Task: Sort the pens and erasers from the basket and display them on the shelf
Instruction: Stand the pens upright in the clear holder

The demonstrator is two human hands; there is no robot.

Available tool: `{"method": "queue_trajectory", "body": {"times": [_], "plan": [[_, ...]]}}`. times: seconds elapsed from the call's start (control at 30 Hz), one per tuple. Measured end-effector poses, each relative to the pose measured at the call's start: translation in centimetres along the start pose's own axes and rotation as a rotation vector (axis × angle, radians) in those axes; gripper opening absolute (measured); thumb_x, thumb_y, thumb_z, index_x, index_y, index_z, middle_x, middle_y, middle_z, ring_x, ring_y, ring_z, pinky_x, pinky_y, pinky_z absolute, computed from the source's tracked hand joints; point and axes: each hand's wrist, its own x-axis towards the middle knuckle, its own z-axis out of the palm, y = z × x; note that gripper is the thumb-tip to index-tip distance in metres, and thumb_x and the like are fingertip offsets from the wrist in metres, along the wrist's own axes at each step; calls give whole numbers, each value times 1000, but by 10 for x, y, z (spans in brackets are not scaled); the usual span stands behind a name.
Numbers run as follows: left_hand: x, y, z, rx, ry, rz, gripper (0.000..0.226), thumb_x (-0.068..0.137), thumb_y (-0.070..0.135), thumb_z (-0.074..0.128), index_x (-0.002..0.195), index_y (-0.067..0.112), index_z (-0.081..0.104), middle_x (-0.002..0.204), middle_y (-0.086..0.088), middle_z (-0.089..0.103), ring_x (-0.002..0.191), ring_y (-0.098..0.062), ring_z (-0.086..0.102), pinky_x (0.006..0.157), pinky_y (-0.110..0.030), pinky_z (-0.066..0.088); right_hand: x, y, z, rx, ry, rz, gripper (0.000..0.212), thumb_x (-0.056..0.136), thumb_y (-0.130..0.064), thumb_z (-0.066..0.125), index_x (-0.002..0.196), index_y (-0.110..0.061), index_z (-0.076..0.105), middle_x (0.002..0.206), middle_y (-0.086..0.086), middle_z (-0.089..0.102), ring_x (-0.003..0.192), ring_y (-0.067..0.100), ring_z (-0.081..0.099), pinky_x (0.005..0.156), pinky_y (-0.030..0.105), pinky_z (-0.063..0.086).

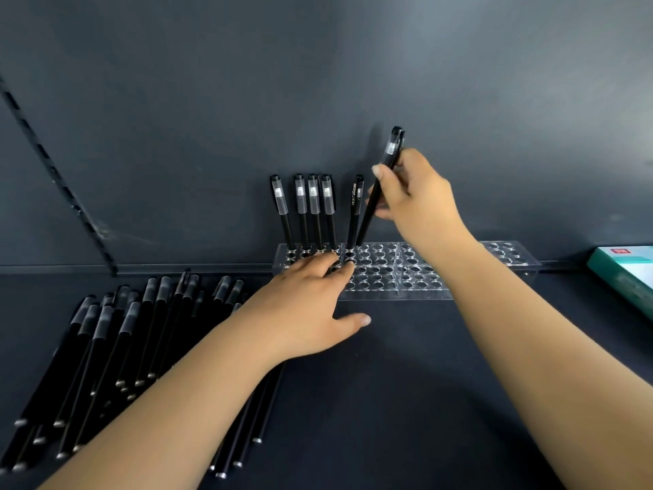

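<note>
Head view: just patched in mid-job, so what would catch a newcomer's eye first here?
First, the right hand pinching a black pen, tilted, its lower end at the back row of the clear acrylic pen rack. Just left of it, five capped pens stand upright in that row, while the left hand rests its fingertips on the rack. At lower left, a heap of loose black pens lies on the dark shelf.

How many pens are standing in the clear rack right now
5. All stand in the rack's back row at its left end: one, three close together, then one apart. A sixth pen, in the right hand, isn't seated yet.
</note>
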Motion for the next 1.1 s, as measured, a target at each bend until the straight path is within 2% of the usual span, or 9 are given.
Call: {"method": "queue_trajectory", "body": {"times": [0.33, 0.5, 0.6, 0.67, 0.73, 0.77, 0.83, 0.97, 1.1], "plan": [[1, -2, 1, 6, 29, 18, 67, 93, 53, 35, 148, 29, 6, 155, 10, 1, 142, -14, 4, 113, -30, 14, -4, 14, 9, -83, -163, 64, 27, 93, -25, 51, 92, 2, 52, 91, 20, 64, 78, 26, 67, 76, 43, 55], [2, -3, 0, 2, 47, 23, 64, 93, 53, 34, 147, 30, 8, 155, 12, 4, 141, -12, 6, 112, -31, 17, -5, 27, 13, -100, -201, 104, 41, 89, -29, 57, 85, 11, 57, 84, 28, 62, 70, 17, 69, 77, 40, 53], [2, -3, 0, 19, 52, 24, 63, 93, 52, 33, 147, 31, 9, 155, 10, 4, 141, -12, 6, 111, -31, 18, -6, 32, 14, -137, -194, 91, 45, 89, -33, 57, 81, 12, 59, 70, 25, 60, 75, 28, 68, 64, 33, 48], [2, -3, 1, 27, 47, 23, 63, 94, 52, 33, 147, 30, 9, 155, 9, 4, 142, -13, 6, 111, -30, 17, -7, 34, 14, -199, -200, 52, 48, 89, -33, 57, 75, 12, 55, 57, 17, 48, 69, 33, 63, 54, 27, 36], [4, -5, 0, 15, 51, 21, 62, 94, 52, 34, 147, 30, 11, 156, 8, 5, 142, -13, 6, 112, -29, 15, -7, 36, 15, -285, -199, 13, 48, 89, -33, 57, 67, 9, 50, 49, 8, 34, 44, 17, 44, 46, 20, 26], [4, -5, 0, -17, 57, 18, 61, 94, 51, 35, 147, 29, 14, 156, 8, 7, 142, -12, 7, 112, -28, 14, -8, 36, 14, -327, -207, 5, 47, 89, -34, 57, 65, 6, 50, 46, 4, 30, 42, 14, 34, 45, 19, 26], [1, -7, -1, -125, 85, 7, 57, 94, 49, 37, 146, 28, 23, 155, 10, 13, 141, -8, 11, 111, -23, 12, -11, 36, 13, -370, -221, 19, 44, 89, -36, 57, 74, 5, 59, 49, 5, 38, 44, 12, 32, 46, 19, 30], [-20, -19, -13, -272, 213, 16, 45, 94, 42, 42, 137, 28, 42, 146, 17, 33, 132, 1, 28, 93, -6, 16, -22, 23, 5, -470, -146, -5, 41, 87, -41, 56, 93, -2, 68, 81, 12, 68, 77, 25, 61, 68, 26, 42], [-54, -51, -29, -474, 387, -87, 27, 92, 36, 48, 113, 29, 63, 109, 24, 59, 98, 4, 52, 78, -10, 36, -39, -12, 0, -467, -84, -85, 30, 88, -39, 56, 91, -12, 70, 87, 5, 69, 81, 19, 61, 61, 20, 35]]}}
